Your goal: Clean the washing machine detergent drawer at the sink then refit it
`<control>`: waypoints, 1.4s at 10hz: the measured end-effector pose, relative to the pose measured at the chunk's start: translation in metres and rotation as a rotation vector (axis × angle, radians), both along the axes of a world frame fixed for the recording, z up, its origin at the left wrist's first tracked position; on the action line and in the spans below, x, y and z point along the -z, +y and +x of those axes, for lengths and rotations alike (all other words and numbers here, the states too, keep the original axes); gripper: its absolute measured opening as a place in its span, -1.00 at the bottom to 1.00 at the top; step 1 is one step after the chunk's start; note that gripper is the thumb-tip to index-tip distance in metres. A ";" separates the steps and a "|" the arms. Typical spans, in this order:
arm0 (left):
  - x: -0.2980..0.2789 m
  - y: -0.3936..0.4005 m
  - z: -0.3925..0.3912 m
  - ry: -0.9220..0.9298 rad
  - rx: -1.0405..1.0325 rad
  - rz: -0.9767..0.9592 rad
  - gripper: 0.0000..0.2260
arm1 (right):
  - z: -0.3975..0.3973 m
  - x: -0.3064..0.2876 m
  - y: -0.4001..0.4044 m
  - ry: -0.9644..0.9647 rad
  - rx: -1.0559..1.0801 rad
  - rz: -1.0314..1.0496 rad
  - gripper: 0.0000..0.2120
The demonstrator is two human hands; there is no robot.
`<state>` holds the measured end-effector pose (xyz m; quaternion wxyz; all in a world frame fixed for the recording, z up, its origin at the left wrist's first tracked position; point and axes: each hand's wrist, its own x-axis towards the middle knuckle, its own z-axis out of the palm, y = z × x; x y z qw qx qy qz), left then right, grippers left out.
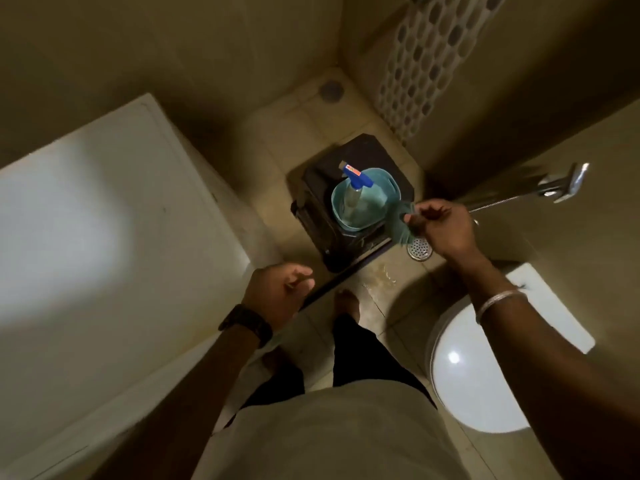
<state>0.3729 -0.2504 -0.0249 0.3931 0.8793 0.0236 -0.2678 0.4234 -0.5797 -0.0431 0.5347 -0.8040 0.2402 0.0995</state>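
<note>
On dark stool (353, 216), teal tub (388, 188) with spray bottle (356, 188); right hand (440, 226) pinching teal cloth (403, 223).

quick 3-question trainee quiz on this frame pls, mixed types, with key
1. True or false: the spray bottle stands inside the teal tub.
2. What does the right hand hold?
A. a teal cloth
B. the spray bottle
C. the floor drain cover
3. Fill in: the teal tub rests on a dark ____ on the floor.

Key
1. True. The bottle, with its blue trigger head, sits in the tub.
2. A. The right hand pinches a teal cloth beside the tub, above the floor drain. The left hand holds nothing.
3. stool.
</note>
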 end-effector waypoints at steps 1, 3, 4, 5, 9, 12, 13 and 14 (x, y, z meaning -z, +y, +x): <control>0.017 -0.015 0.008 0.059 0.020 0.056 -0.83 | 0.048 0.049 -0.024 0.138 0.069 0.007 -0.75; 0.036 -0.026 0.008 0.025 -0.006 0.157 -0.85 | 0.120 0.140 -0.038 0.354 -0.023 -0.020 -0.85; 0.039 -0.026 0.004 -0.016 0.028 0.215 -0.83 | 0.141 0.172 -0.036 0.394 -0.071 -0.027 -0.82; 0.037 -0.025 0.002 -0.034 0.027 0.210 -0.84 | 0.153 0.190 -0.026 0.397 -0.101 -0.030 -0.81; 0.042 -0.028 -0.001 -0.110 0.001 0.228 -0.87 | 0.179 0.254 -0.050 0.275 -0.285 -0.581 -0.80; 0.040 -0.028 0.003 -0.074 0.000 0.230 -0.86 | 0.147 0.213 -0.058 0.221 -0.153 -0.569 -0.81; 0.040 -0.027 0.005 -0.050 -0.012 0.229 -0.86 | 0.116 0.189 -0.063 0.185 -0.105 -0.489 -0.82; 0.039 -0.027 0.002 -0.012 -0.027 0.217 -0.86 | 0.069 0.180 -0.066 0.279 -0.136 -0.458 -0.80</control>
